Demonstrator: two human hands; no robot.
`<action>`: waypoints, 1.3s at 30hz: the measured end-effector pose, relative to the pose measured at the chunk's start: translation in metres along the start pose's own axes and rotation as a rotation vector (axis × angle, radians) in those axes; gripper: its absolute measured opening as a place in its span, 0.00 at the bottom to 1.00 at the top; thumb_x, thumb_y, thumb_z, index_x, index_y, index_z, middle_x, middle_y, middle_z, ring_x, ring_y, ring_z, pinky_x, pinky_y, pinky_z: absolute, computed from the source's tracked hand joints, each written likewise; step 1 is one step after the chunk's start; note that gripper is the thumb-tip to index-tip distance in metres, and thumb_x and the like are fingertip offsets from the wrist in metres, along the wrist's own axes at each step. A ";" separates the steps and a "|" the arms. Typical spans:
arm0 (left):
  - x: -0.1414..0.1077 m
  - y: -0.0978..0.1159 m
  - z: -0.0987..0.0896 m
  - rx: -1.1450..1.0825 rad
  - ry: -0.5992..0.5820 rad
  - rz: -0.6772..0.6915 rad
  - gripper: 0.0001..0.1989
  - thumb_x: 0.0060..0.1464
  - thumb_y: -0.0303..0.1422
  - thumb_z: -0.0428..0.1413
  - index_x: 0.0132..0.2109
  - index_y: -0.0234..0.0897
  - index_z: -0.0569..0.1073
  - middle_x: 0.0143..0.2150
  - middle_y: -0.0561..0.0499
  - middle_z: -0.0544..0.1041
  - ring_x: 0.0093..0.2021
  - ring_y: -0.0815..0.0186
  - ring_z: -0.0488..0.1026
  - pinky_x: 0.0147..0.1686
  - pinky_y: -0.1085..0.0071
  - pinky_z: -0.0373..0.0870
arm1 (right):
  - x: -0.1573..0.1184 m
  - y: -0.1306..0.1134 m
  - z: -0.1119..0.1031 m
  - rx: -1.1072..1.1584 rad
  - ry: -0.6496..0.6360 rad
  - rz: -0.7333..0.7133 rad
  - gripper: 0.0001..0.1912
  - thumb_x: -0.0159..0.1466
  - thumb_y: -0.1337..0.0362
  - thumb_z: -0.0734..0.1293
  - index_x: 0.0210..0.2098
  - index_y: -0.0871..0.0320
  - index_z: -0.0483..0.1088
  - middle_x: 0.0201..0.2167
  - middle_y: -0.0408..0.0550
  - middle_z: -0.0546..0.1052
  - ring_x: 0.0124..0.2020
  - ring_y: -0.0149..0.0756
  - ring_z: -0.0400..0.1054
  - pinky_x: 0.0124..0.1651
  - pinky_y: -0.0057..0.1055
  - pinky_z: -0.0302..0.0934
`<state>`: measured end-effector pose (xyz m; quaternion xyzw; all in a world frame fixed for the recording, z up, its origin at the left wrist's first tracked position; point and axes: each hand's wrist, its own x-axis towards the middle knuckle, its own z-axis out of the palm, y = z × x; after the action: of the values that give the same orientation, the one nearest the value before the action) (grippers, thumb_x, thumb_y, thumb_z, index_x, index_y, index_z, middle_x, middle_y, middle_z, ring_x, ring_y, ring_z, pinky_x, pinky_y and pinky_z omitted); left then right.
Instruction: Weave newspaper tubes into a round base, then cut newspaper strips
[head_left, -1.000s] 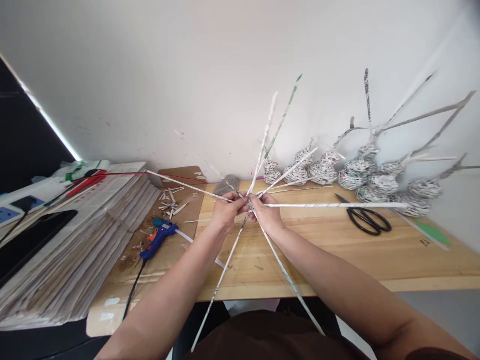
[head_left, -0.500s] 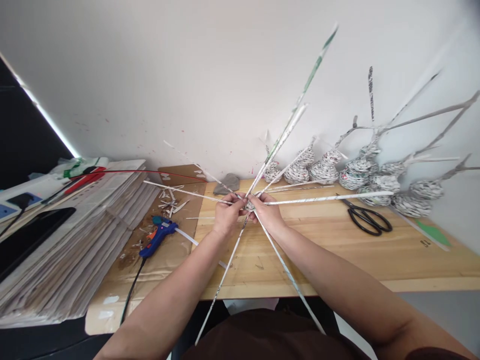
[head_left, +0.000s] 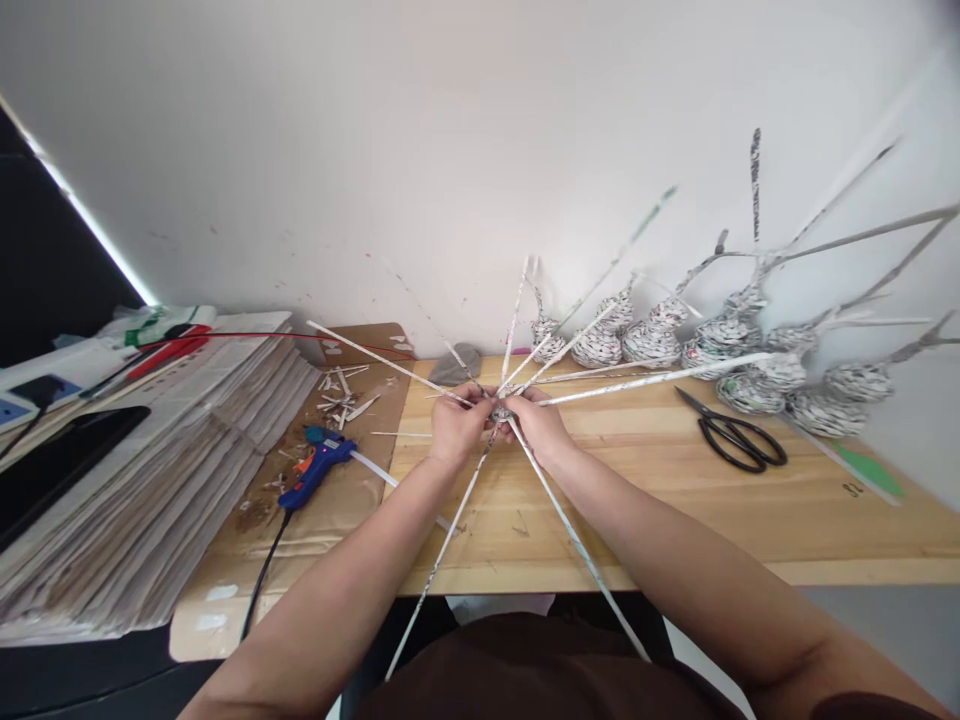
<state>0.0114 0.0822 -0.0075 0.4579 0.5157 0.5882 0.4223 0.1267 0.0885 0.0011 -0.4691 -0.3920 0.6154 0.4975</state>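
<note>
In the head view, pinches the hub (head_left: 500,412) between thumbs and bent fingers of left hand (head_left: 457,428) and right hand (head_left: 541,428), nearly closed, with paper rods (head_left: 652,381) radiating all round the fingertips. Shows woven pots (head_left: 654,345) beyond and right of the fingers, scissors (head_left: 710,414) to their right, a glue gun (head_left: 319,470) left.

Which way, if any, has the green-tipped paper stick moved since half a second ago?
Yes: judged against the woven paper pieces behind, the green-tipped paper stick has swung downward, leaning further right.
</note>
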 end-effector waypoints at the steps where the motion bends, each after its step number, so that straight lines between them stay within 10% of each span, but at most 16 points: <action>1: 0.001 0.000 -0.001 0.012 -0.007 0.007 0.08 0.41 0.31 0.63 0.31 0.33 0.79 0.25 0.52 0.76 0.22 0.69 0.72 0.22 0.74 0.71 | -0.001 -0.001 0.000 0.012 -0.017 0.006 0.04 0.56 0.66 0.68 0.31 0.60 0.72 0.14 0.39 0.71 0.14 0.28 0.64 0.13 0.22 0.57; 18: 0.004 0.022 -0.007 -0.295 0.029 -0.427 0.07 0.47 0.18 0.62 0.26 0.29 0.75 0.27 0.52 0.76 0.24 0.75 0.73 0.23 0.80 0.73 | 0.004 0.005 0.001 -0.145 0.068 -0.082 0.08 0.58 0.64 0.66 0.24 0.59 0.71 0.14 0.40 0.72 0.14 0.28 0.65 0.12 0.21 0.57; 39: 0.006 0.010 -0.006 -0.250 0.038 -0.341 0.14 0.39 0.22 0.68 0.33 0.34 0.73 0.23 0.57 0.73 0.20 0.76 0.69 0.22 0.81 0.68 | 0.013 0.021 -0.005 -0.173 -0.065 -0.227 0.06 0.58 0.61 0.67 0.31 0.55 0.66 0.17 0.37 0.72 0.16 0.31 0.67 0.16 0.25 0.63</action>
<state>0.0039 0.0854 0.0023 0.2969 0.5168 0.5761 0.5594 0.1255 0.0976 -0.0229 -0.4426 -0.5100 0.5340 0.5088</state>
